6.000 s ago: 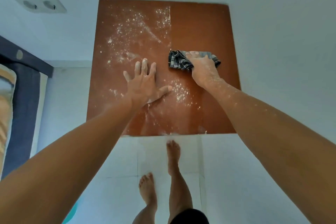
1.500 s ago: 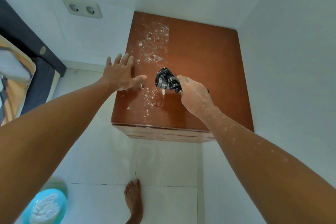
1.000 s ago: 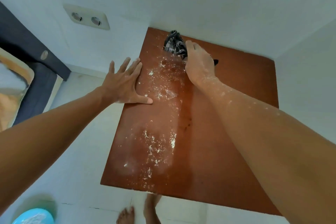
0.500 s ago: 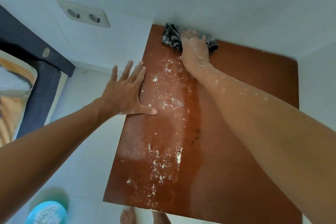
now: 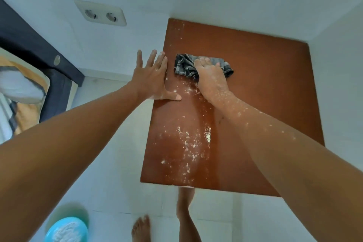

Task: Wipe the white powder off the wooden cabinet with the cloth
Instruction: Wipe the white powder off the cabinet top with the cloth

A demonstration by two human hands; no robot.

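Note:
The brown wooden cabinet top (image 5: 265, 84) stands in a corner between two white walls. White powder (image 5: 192, 143) lies in a strip along its left half, thickest near the front edge. A dark checked cloth (image 5: 184, 65) lies bunched on the top, towards the back left. My right hand (image 5: 211, 76), dusted with powder, holds the cloth down with its fingers curled over it. My left hand (image 5: 151, 78) lies flat with spread fingers on the cabinet's left edge, just left of the cloth, its thumb pointing towards the powder.
A double wall socket (image 5: 101, 14) sits on the wall to the left. A dark bed frame with a pillow (image 5: 19, 88) fills the far left. A blue bowl of white powder (image 5: 65, 230) stands on the floor tiles beside my bare feet (image 5: 141, 228).
My right hand has dragged the cloth from the back wall towards me. The strip at the back left now shows little powder. My left hand has stayed on the left edge.

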